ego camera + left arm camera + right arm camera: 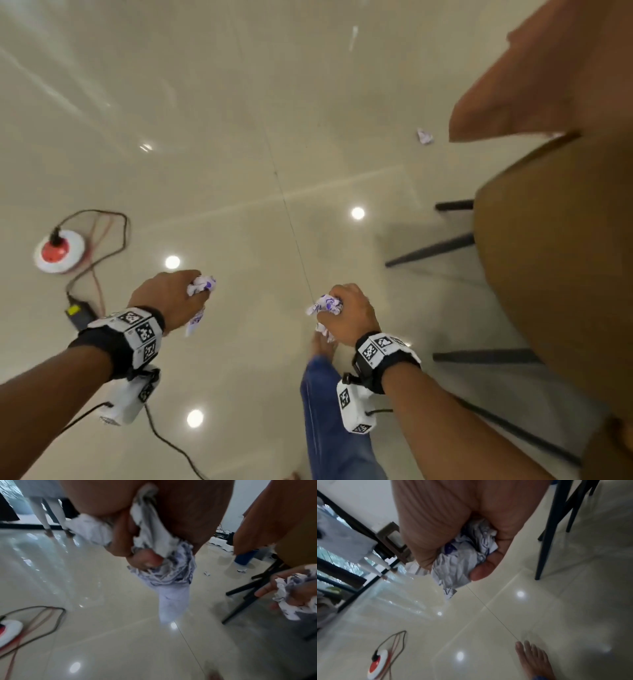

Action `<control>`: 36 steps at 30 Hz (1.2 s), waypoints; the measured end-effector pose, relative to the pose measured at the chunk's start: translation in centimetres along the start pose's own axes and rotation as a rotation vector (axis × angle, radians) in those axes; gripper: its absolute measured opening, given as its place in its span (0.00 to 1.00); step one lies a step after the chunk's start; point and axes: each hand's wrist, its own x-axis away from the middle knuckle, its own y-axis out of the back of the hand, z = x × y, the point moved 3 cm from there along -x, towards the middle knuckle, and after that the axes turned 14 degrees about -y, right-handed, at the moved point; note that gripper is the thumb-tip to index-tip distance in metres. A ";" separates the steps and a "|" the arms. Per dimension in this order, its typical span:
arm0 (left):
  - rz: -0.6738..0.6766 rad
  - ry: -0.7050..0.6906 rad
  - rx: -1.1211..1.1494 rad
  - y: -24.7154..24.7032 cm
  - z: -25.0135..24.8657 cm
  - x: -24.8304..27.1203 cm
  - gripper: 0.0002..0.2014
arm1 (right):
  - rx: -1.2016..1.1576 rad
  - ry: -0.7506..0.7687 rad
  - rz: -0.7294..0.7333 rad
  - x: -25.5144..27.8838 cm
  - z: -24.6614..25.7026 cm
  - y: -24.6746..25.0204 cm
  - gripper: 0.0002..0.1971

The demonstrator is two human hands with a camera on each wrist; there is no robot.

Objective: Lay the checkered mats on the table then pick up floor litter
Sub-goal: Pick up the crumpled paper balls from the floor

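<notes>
Left hand [168, 296] grips crumpled white paper printed in blue [202, 286]; right hand [349, 313] grips a similar crumpled wad [325, 305] — more crumpled paper litter [424, 136] lies on the glossy cream tile floor [239, 137], well beyond the right hand.

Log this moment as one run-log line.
phase: litter pickup | left hand: grips paper wad | right hand: grips paper wad | floor: one scrap left near chair

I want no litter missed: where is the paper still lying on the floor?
In the head view, one crumpled paper lies on the floor upper right, beside the brown chair.
</notes>
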 end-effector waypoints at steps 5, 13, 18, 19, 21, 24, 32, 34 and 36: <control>-0.094 0.043 0.235 13.3 -1.1 -5.7 0.10 | -0.050 -0.016 0.052 -2.3 10.9 7.4 0.10; -0.253 -0.107 0.730 28.8 -6.6 -13.6 0.10 | 0.049 0.023 0.026 -5.8 23.6 19.1 0.07; -0.219 -0.126 0.516 36.3 -8.3 -20.7 0.10 | 0.059 -0.017 -0.074 -10.1 30.4 26.7 0.09; -0.210 -0.134 0.504 37.7 -9.0 -22.1 0.13 | 0.052 -0.028 -0.096 -11.0 31.5 28.1 0.09; -0.215 -0.164 0.488 40.6 -10.0 -25.8 0.19 | 0.031 -0.058 -0.148 -13.0 34.2 31.1 0.08; -0.165 -0.227 0.432 45.0 -12.2 -30.7 0.23 | -0.030 -0.131 -0.182 -15.3 37.1 34.9 0.08; -0.104 -0.334 0.292 55.1 -18.4 -47.2 0.28 | -0.225 -0.260 -0.279 -23.6 41.7 44.5 0.10; -0.073 -0.345 0.273 56.5 -20.4 -50.7 0.25 | -0.268 -0.291 -0.277 -25.7 42.3 46.2 0.09; -0.040 -0.347 0.264 57.8 -22.8 -54.4 0.21 | -0.291 -0.316 -0.282 -28.7 42.4 48.2 0.09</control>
